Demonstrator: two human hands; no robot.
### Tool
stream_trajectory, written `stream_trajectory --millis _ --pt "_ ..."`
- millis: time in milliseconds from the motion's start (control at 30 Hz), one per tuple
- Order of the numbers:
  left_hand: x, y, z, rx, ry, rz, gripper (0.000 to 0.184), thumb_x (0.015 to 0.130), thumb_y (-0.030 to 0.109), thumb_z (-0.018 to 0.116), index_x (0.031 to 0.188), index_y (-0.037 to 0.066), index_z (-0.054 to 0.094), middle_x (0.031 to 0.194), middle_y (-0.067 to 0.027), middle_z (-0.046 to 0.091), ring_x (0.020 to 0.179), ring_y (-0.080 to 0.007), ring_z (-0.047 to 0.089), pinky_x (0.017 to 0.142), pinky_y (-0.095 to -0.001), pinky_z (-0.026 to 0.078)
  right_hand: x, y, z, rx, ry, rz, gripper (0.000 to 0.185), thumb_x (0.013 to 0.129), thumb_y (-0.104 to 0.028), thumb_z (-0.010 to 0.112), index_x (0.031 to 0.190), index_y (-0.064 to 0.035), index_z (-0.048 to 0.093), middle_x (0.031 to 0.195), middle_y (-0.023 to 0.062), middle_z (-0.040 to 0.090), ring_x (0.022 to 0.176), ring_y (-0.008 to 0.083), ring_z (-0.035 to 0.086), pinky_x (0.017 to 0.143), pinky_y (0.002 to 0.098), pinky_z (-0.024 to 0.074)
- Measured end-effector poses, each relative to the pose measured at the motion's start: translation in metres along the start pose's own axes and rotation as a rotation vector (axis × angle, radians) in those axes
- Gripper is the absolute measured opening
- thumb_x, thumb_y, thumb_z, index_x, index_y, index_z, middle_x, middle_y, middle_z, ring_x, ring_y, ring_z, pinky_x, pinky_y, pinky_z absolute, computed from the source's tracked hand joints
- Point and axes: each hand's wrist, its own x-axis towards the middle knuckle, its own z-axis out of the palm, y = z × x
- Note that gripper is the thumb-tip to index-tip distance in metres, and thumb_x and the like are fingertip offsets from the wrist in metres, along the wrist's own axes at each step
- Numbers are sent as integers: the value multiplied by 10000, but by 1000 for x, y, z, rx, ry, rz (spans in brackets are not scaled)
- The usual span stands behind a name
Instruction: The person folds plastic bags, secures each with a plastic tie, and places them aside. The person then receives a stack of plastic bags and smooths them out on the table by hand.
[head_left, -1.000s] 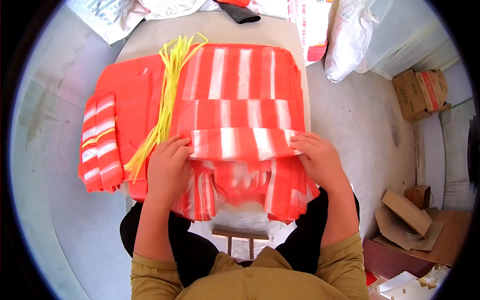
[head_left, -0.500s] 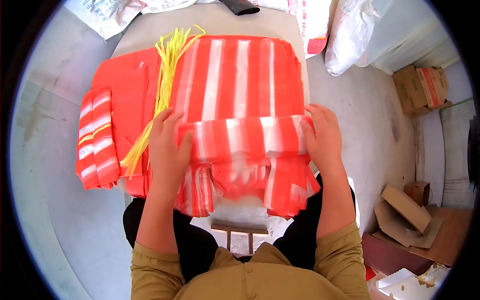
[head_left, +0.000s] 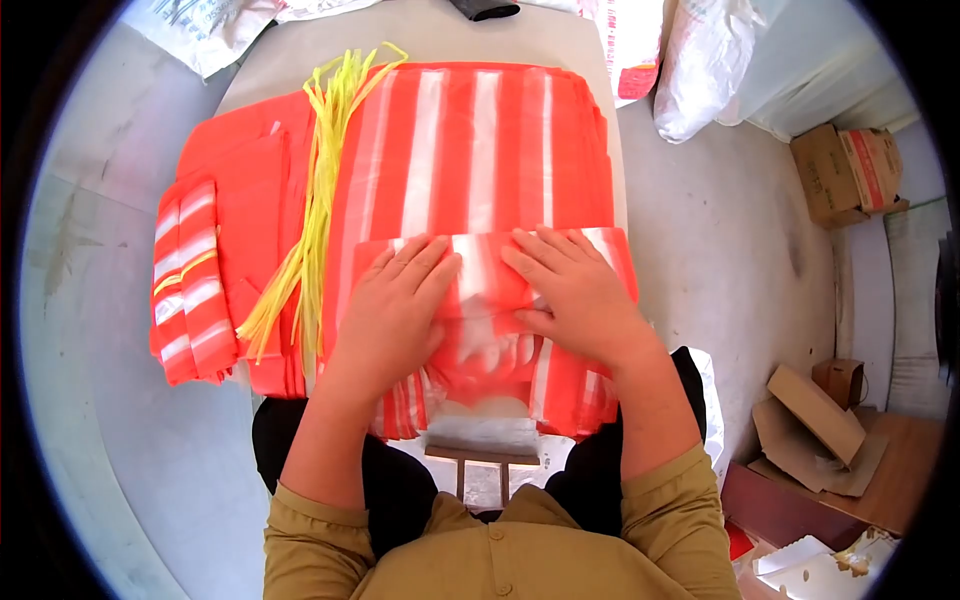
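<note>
A stack of red and white striped plastic bags [head_left: 485, 150] lies on the table, its near part folded over into a flat band. Both palms rest on that band. My left hand [head_left: 400, 310] lies on its left half, fingers stretched away from me. On its right half my right hand [head_left: 575, 290] lies flat with fingers spread. Left of the stack runs a bundle of yellow strips [head_left: 322, 190]. Farther left, a folded striped bundle tied with a yellow strip [head_left: 187, 280] sits on plain red bags [head_left: 240, 160].
White printed sacks [head_left: 205, 30] stand beyond the beige table [head_left: 420, 35], with a white plastic bag [head_left: 703, 70] at the right. Cardboard boxes [head_left: 845, 175] sit on the floor at the right; an opened carton [head_left: 815, 430] is nearer. A wooden stool [head_left: 482, 456] shows between the knees.
The striped band was folded over farther from me and now lies flatter. Both hands left its side edges and moved inward onto its top.
</note>
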Motion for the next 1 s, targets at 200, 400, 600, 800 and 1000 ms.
stream_trajectory --millis 200,400,600,800,1000 --pt "-6 -14 3 115 98 3 497 807 5 629 1302 48 627 1392 -162 626 1333 -342 570 1108 -455 468 -12 10 -6 -14 26 98 573 775 37 689 1330 -100 658 1395 90 645 1362 327 544 1134 461 439" --pt "-9 -18 -8 99 154 -93 424 810 54 680 1234 46 668 1195 -145 723 1100 -328 694 920 -419 564 -21 25 -28 -99 67 395 496 796 43 670 1271 -99 685 1348 99 668 1303 338 581 1137 475 428" --pt "-16 9 -34 -855 45 -496 354 882 71 738 1226 29 667 1083 -84 751 932 -245 730 809 -335 571 -14 22 -37 -101 1037 175 448 994 -134 614 1428 -64 530 1502 147 524 1358 299 511 1123 432 409" --pt "-32 23 -2 -1768 -171 -758 547 957 -2 662 1469 -3 468 1290 -104 657 1144 -190 658 983 -356 546 -6 0 -5 832 572 396 534 1026 -119 579 1527 -47 408 1525 101 467 1267 186 527 1059 333 437" --pt "-37 28 7 -1652 -256 -806 781 937 -34 668 1602 17 261 1427 -121 547 1225 -188 608 1036 -353 518 -5 -19 20 1045 243 559 589 1040 -63 543 1590 -67 330 1487 93 482 1098 127 561 991 286 475"
